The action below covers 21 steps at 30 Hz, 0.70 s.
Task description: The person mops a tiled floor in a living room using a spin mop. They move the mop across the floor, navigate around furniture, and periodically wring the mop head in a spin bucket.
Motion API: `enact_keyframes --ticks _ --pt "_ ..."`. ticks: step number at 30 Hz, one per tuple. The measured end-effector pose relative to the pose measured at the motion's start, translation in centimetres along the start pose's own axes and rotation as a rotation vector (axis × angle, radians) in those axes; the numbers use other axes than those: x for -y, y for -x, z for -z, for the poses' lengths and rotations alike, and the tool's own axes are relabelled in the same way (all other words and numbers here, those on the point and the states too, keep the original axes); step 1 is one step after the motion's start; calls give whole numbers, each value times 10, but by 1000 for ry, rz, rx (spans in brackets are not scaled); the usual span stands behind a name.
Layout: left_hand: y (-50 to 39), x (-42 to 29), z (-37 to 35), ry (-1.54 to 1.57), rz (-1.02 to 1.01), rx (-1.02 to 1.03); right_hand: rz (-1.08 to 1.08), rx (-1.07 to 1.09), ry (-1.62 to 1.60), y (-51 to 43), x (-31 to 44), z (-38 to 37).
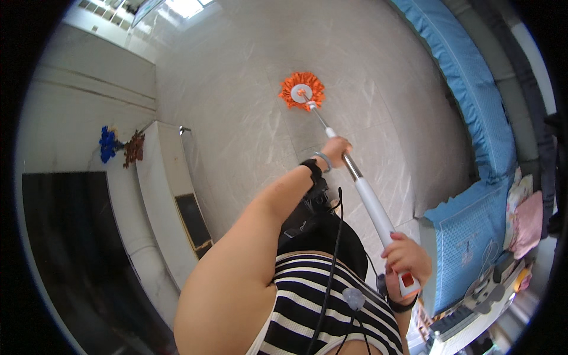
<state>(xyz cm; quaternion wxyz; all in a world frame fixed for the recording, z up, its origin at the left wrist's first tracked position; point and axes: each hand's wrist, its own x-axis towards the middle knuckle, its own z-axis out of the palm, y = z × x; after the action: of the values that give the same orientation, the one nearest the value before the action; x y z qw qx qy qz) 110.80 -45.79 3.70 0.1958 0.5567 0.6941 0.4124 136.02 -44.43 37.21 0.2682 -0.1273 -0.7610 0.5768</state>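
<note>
A mop with an orange fringed head (pixel 290 82) rests on the grey tiled floor ahead of me. Its pole (pixel 375 206), white with bare metal sections, slants back towards my body at the lower right. Around the lower part of the pole is my left hand (pixel 336 151), its wrist wearing a bangle and a black strap. My right hand (pixel 408 262) grips the upper end of the white handle, near a red-orange inset at its tip. The palm sides of both hands are hidden.
To the left stand a white cabinet (pixel 166 177), a vase of blue and brown flowers (pixel 120 145) and a large dark screen (pixel 71 248). A sofa with blue covers (pixel 470 239) lines the right side, with a pink cloth (pixel 528 224) on it. Dark cords hang before my striped top.
</note>
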Motion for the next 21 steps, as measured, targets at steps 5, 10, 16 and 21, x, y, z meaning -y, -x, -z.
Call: enact_keyframes --ticks 5,10,16,21 --pt "-2 -75 -34 -181 99 382 -181 -97 136 49 41 27" --pt "-21 -134 -71 -196 66 572 -218 -185 354 109 60 76" --pt "-30 -149 -96 -64 -33 590 -195 -488 201 152 31 108" --pt "-35 -130 -88 -59 -101 713 -185 -596 71 168 12 97"
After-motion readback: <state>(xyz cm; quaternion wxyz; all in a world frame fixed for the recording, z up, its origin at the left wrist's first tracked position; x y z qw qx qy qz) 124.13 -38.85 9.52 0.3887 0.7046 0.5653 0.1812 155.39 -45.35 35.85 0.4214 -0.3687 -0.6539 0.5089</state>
